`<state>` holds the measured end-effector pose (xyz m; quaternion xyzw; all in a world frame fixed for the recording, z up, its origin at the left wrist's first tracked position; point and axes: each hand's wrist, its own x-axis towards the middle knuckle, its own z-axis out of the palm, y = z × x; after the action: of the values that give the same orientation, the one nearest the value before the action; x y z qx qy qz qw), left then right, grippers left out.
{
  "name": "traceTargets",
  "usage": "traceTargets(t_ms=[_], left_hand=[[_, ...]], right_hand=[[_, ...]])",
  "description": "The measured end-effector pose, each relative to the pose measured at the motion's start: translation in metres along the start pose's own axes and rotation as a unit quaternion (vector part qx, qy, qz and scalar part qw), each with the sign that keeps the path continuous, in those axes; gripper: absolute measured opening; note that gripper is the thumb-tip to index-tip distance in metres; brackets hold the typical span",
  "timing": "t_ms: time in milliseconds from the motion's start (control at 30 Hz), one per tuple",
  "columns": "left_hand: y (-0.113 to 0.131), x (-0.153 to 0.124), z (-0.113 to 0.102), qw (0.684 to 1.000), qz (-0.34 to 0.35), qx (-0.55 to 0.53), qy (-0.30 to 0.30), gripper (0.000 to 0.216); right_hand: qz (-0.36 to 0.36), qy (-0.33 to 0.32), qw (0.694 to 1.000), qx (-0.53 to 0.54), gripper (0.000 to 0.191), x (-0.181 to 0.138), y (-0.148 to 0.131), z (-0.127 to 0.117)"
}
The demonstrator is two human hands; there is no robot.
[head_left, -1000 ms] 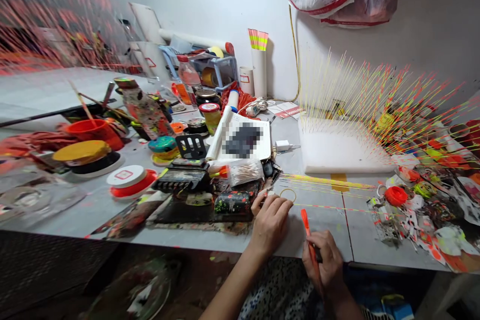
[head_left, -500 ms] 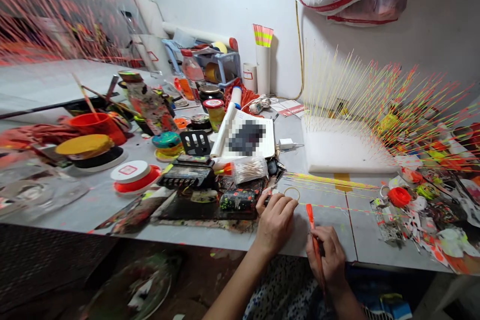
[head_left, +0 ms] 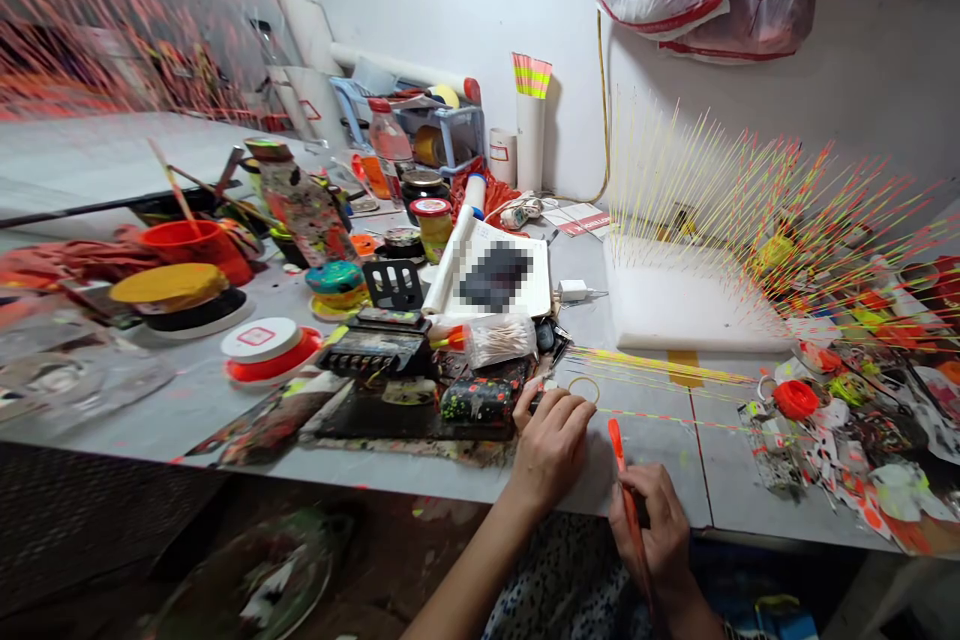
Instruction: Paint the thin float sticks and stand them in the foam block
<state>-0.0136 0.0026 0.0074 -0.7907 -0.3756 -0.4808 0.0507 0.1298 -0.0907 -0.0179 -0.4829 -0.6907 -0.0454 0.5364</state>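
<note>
My left hand (head_left: 551, 442) is closed at the right end of a paint-spattered black cylinder (head_left: 478, 401). A dark piece shows between its fingers, but what the fingertips grip is hidden. From beside this hand a thin red-and-yellow striped stick (head_left: 679, 418) runs right, just above the table. My right hand (head_left: 654, 518), low and near the table's front edge, holds an orange-coated paintbrush (head_left: 630, 505) with its tip up. That tip stands a little below the striped stick, apart from it. Thin yellow sticks (head_left: 660, 363) lie behind, along with a small ring (head_left: 583, 387).
A white foam block (head_left: 682, 305) bristling with coloured sticks stands at the right. Paint-stained scraps (head_left: 847, 450) heap up beside it. Cotton swabs (head_left: 499, 338), a notebook (head_left: 536, 295), paint jars (head_left: 433, 228) and a red-rimmed white lid (head_left: 261, 340) crowd the middle and left.
My right hand and the paintbrush have shifted slightly left and down, away from the striped stick. My left hand stays put at the cylinder's end. The view has tilted slightly.
</note>
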Motion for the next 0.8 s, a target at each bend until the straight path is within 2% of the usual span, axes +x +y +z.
traceTargets(t_ms=[367,800], left_hand=[[-0.005,-0.004,0.001,0.999,-0.004,0.024,0.045,0.02],[-0.008,-0.011,0.004,0.999,-0.013,0.01,0.049,0.024]], right_hand=[[-0.005,-0.009,1.0,0.013,0.02,0.003,-0.005,0.019],[-0.004,-0.027,1.0,-0.008,0.018,0.001,0.001,0.024]])
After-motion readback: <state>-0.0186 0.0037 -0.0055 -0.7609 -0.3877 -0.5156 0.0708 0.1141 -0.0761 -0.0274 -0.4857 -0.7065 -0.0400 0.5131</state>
